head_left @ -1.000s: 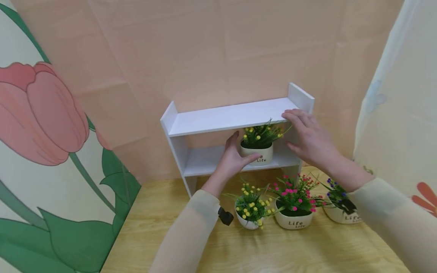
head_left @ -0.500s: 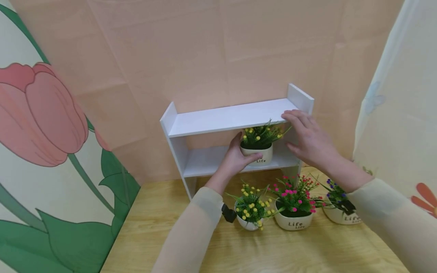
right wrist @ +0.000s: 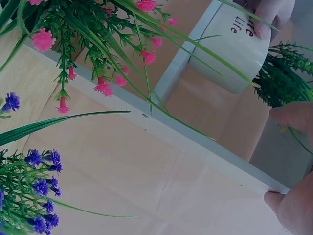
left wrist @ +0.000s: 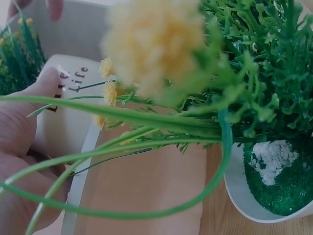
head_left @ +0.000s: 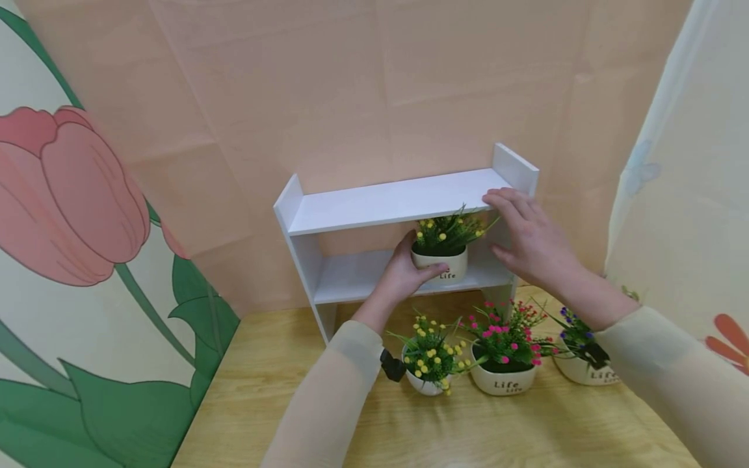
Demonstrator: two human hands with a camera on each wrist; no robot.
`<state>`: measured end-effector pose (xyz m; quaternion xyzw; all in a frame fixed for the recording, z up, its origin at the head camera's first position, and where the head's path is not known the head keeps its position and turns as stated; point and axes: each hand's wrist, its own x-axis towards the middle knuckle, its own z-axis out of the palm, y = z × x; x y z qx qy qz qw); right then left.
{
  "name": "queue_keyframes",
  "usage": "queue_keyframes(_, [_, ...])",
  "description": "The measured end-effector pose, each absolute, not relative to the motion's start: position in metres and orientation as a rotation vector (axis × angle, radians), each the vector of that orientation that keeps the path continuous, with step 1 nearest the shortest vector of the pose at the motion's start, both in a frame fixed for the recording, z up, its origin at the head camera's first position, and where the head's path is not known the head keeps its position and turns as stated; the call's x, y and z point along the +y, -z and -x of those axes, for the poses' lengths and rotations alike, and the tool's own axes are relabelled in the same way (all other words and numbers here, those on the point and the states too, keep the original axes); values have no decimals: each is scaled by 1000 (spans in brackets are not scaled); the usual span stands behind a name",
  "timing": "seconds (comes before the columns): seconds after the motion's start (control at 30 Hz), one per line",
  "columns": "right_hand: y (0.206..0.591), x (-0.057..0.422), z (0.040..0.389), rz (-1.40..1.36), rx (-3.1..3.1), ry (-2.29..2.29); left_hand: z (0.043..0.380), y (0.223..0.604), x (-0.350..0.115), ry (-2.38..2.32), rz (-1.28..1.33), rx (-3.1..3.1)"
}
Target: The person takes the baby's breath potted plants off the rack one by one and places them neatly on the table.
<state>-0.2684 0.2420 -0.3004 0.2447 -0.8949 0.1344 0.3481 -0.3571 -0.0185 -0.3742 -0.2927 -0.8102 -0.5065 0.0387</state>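
A cream oval pot (head_left: 453, 267) with yellow flowers and "Life" lettering sits on the middle board of a white shelf (head_left: 351, 209). My left hand (head_left: 402, 268) grips this pot from the left, thumb across its front; in the left wrist view its thumb (left wrist: 45, 84) presses beside the lettering. At the shelf's upper right corner, my right hand (head_left: 526, 231) rests with extended fingers at the top board's front edge. Its thumb is lower, near the right side panel (right wrist: 146, 117). The right wrist view shows fingertips by that panel, but their full contact is hidden.
On the wooden table (head_left: 257, 383), in front of the shelf, stand a yellow-flowered pot (head_left: 427, 386), a pink-flowered pot (head_left: 497, 382) and a blue-flowered pot (head_left: 576, 369) partly behind the right forearm. A peach cloth (head_left: 351, 84) hangs behind the shelf.
My left hand has moved slightly right and its fingers have closed in against the pot on the shelf. The right hand stays at the shelf corner.
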Motion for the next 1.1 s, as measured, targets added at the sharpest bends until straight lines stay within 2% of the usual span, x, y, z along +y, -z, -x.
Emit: queue_keyframes(1.1, [300, 243, 274, -636, -2311, -378, 348, 370, -23, 1421, 799, -2533])
